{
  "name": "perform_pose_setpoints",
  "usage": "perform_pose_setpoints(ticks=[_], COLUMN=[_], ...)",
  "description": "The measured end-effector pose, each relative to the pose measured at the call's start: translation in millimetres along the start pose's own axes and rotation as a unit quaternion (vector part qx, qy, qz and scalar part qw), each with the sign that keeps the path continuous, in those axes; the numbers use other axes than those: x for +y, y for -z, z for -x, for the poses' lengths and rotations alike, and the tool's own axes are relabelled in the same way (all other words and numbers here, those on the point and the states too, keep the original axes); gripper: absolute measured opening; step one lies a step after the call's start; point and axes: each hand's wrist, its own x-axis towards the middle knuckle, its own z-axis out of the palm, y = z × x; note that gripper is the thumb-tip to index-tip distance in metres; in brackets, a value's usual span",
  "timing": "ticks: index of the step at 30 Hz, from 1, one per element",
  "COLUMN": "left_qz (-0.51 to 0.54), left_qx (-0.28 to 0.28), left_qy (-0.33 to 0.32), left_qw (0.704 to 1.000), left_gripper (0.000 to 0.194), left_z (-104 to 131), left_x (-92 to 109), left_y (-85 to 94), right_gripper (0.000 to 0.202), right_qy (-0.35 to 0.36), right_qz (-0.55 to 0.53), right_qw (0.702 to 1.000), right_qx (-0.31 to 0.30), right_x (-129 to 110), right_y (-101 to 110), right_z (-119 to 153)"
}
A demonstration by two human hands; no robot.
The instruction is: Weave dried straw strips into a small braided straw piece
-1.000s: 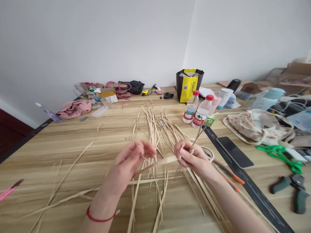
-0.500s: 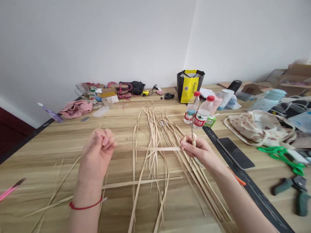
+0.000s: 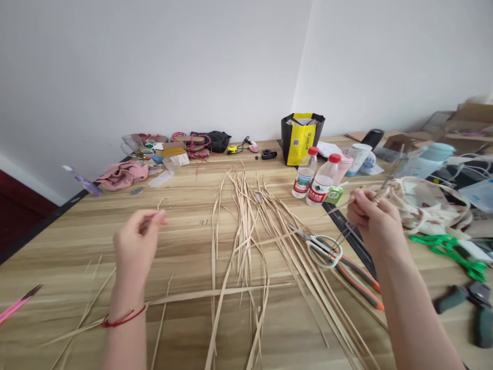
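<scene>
Long pale flat strips (image 3: 242, 205) lie in a loose bundle down the middle of the wooden table (image 3: 185, 205). At the right, my right hand (image 3: 372, 218) is closed on a pale strip that trails left over the table; thin wires also show around this hand. My left hand (image 3: 138, 239), with a red string on its wrist, is raised above the table at the left, its fingers curled; whether it holds anything is hidden. White-handled scissors (image 3: 325, 251) and orange-grey pliers (image 3: 360, 280) rest between the bundle and my right forearm.
Two red-capped bottles (image 3: 304, 174) stand by a black and yellow bag (image 3: 302, 139). A floral cloth bag (image 3: 427, 205), green cord (image 3: 449, 252) and dark-handled cutters (image 3: 479, 308) are at the right. A pink cloth (image 3: 123, 176) lies at the back left.
My right hand has moved right with the strip, uncovering the scissors and pliers. My left hand has moved slightly left and down, and the strip no longer stretches between both hands.
</scene>
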Motion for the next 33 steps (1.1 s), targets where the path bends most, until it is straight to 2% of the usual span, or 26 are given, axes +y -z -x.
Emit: perform_pose_setpoints(ticks=[1,3,6,7,8,10,12,14,17,21,24,25,29,31,33], left_qz=[-0.014,-0.035,-0.038,-0.016,0.019,0.110,0.201,0.263,0.303,0.403,0.553,0.592,0.671,0.686,0.670], left_qx=[-0.046,-0.123,-0.168,-0.201,-0.260,-0.418,-0.553,-0.627,-0.680,-0.687,-0.625,-0.597,-0.503,-0.466,-0.445], left_qy=[0.019,0.045,-0.012,-0.014,-0.006,0.041,0.079,0.115,0.158,0.178,0.193,0.198,0.226,0.252,0.295], left_qw=[0.999,0.991,0.985,0.979,0.965,0.901,0.804,0.724,0.649,0.578,0.517,0.505,0.495,0.500,0.516], left_gripper=[0.017,0.021,0.023,0.025,0.029,0.032,0.029,0.024,0.019,0.012,0.013,0.016,0.023,0.020,0.016], left_z=[2,7,18,23,29,41,53,64,74,83,89,90,89,84,78], left_x=[2,11,30,38,45,58,69,77,83,81,72,69,60,60,64], left_y=[-1.7,-7.0,-18.7,-23.4,-28.4,-39.2,-50.3,-60.3,-72.0,-85.9,-98.2,-101.8,-104.5,-97.3,-87.4], right_gripper=[0.023,0.025,0.027,0.028,0.028,0.030,0.033,0.036,0.035,0.027,0.031,0.032,0.025,0.023,0.021], right_qy=[-0.006,-0.052,-0.173,-0.199,-0.215,-0.228,-0.232,-0.226,-0.212,-0.198,-0.173,-0.170,-0.189,-0.196,-0.196], right_qz=[0.000,-0.001,0.013,0.012,0.005,-0.010,-0.012,-0.007,-0.005,-0.019,-0.070,-0.090,-0.110,-0.100,-0.101], right_qw=[1.000,0.997,0.964,0.950,0.938,0.921,0.917,0.922,0.929,0.934,0.946,0.947,0.941,0.938,0.937], right_qx=[-0.005,-0.057,-0.200,-0.239,-0.273,-0.317,-0.325,-0.314,-0.304,-0.298,-0.264,-0.256,-0.258,-0.268,-0.272], right_x=[0,0,1,1,2,3,3,4,5,8,13,15,20,20,20], right_y=[-3,-16,-45,-55,-64,-79,-89,-93,-93,-93,-94,-95,-97,-98,-99], right_z=[2,11,33,41,49,61,69,72,72,73,75,76,76,76,76])
